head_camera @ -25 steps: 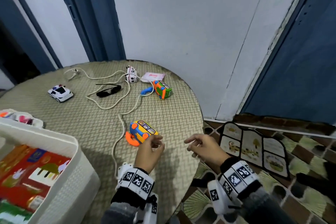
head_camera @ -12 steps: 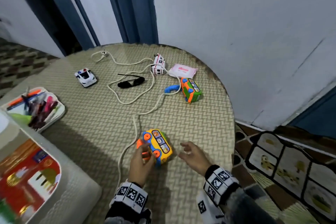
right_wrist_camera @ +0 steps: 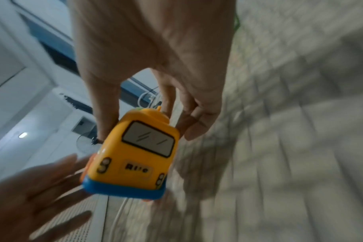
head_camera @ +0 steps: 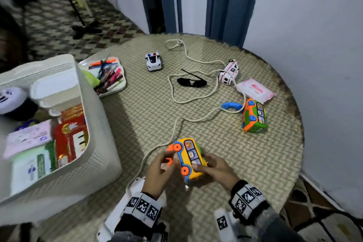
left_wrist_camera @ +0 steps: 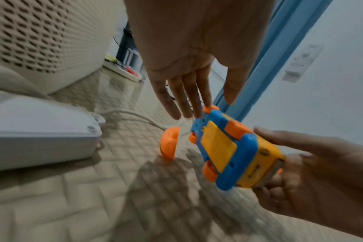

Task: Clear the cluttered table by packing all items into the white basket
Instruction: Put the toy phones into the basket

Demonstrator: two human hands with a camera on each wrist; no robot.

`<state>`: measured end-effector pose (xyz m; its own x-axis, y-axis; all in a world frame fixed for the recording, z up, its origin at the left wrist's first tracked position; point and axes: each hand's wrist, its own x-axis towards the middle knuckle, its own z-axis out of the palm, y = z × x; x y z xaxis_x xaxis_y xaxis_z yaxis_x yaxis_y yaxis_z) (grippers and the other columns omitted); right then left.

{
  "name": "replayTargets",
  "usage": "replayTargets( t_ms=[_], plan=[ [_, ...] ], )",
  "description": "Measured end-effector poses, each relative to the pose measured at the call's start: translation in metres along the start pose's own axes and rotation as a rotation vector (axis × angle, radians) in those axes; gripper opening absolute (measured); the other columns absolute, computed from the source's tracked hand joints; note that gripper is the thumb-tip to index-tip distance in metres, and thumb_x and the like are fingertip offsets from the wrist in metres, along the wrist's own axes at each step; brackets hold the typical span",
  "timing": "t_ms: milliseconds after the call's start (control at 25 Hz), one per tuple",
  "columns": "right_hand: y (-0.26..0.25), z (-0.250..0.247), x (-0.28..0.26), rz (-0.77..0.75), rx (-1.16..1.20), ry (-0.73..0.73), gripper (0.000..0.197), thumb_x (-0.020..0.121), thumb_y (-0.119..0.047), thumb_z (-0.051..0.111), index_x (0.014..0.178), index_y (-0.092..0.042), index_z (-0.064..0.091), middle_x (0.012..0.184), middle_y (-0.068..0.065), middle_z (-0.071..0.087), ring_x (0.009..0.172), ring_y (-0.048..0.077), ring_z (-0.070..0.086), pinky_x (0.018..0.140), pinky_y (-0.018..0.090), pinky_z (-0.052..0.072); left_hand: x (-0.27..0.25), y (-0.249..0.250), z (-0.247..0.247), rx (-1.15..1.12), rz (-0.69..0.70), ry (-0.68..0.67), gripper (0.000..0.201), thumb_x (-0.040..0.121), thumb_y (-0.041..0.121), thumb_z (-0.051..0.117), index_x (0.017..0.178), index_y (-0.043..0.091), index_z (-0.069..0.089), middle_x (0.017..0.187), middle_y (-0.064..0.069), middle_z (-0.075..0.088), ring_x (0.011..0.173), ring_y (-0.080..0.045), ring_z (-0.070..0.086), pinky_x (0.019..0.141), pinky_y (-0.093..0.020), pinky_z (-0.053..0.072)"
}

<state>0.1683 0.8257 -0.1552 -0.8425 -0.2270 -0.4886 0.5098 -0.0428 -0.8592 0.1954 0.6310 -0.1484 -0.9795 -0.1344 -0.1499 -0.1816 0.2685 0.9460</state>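
Note:
A yellow toy bus [head_camera: 189,158] with a blue base and orange wheels is held tilted above the table near its front edge. My right hand [head_camera: 213,166] grips its rear end between thumb and fingers [right_wrist_camera: 106,114]. My left hand [head_camera: 159,165] is open, its straight fingertips [left_wrist_camera: 199,113] touching the bus's front wheel. An orange handset [left_wrist_camera: 169,142] hangs beside the bus just over the mat. The white basket [head_camera: 98,124] stands at the left with boxes and packets inside.
On the round table lie a green toy bus [head_camera: 254,117] with a blue handset [head_camera: 231,106], a white ambulance [head_camera: 228,72], a police car [head_camera: 153,61], sunglasses [head_camera: 191,82], a pink packet [head_camera: 255,89], a pen tray [head_camera: 110,76] and a long white cord [head_camera: 176,122].
The yellow bus has come up off the table. My right hand has closed round its rear end, and my left hand has let go and opened against it. The view has swung left.

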Motion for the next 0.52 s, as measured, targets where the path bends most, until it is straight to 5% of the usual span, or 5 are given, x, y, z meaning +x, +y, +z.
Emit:
replayTargets(
  t_ms=[120,240,320,400,520],
  plan=[
    [-0.018,-0.009,0.004,-0.105,-0.211,-0.252,0.060,0.069,0.006,0.079,0.122,-0.014,0.060,0.095,0.005,0.067,0.079,0.006,0.064,0.070,0.021,0.051,0.000,0.014,-0.014,-0.065,-0.059,0.015,0.072,0.061,0.032,0.086,0.124,0.028,0.051,0.120,0.016,0.056,0.107,0.000,0.055,0.077,-0.021,0.051],
    [-0.038,0.003,0.011,-0.178,-0.433,-0.515,0.059,0.066,-0.004,0.079,0.117,-0.029,0.062,0.100,0.002,0.063,0.088,0.006,0.060,0.077,0.022,0.051,-0.005,0.021,-0.034,-0.103,-0.106,-0.145,0.070,0.055,0.026,0.093,0.115,0.017,0.058,0.109,-0.004,0.067,0.096,-0.014,0.067,0.072,-0.022,0.054],
    [-0.047,0.017,0.025,-0.192,-0.357,-0.509,0.055,0.068,0.000,0.066,0.118,-0.022,0.062,0.109,0.004,0.065,0.095,0.006,0.059,0.080,0.018,0.049,-0.010,0.022,-0.052,-0.007,-0.062,-0.084,0.071,0.046,0.039,0.092,0.105,0.016,0.061,0.096,-0.005,0.071,0.089,-0.016,0.069,0.071,-0.026,0.057],
    [-0.047,0.027,0.047,-0.221,-0.377,-0.395,0.052,0.076,0.012,0.053,0.118,-0.018,0.063,0.120,0.005,0.061,0.108,0.010,0.054,0.084,0.016,0.047,-0.016,0.025,-0.066,0.063,0.001,-0.009,0.066,0.046,0.034,0.093,0.102,0.019,0.061,0.092,-0.003,0.071,0.088,-0.015,0.069,0.072,-0.030,0.058],
    [-0.026,0.041,0.083,-0.424,-0.818,-0.413,0.043,0.087,0.001,0.052,0.117,-0.027,0.065,0.136,0.003,0.052,0.127,0.019,0.045,0.104,0.034,0.040,-0.021,0.036,-0.081,0.078,0.066,0.058,0.059,0.054,0.018,0.093,0.104,0.018,0.061,0.094,-0.002,0.070,0.089,-0.013,0.068,0.073,-0.031,0.058]
  ],
)
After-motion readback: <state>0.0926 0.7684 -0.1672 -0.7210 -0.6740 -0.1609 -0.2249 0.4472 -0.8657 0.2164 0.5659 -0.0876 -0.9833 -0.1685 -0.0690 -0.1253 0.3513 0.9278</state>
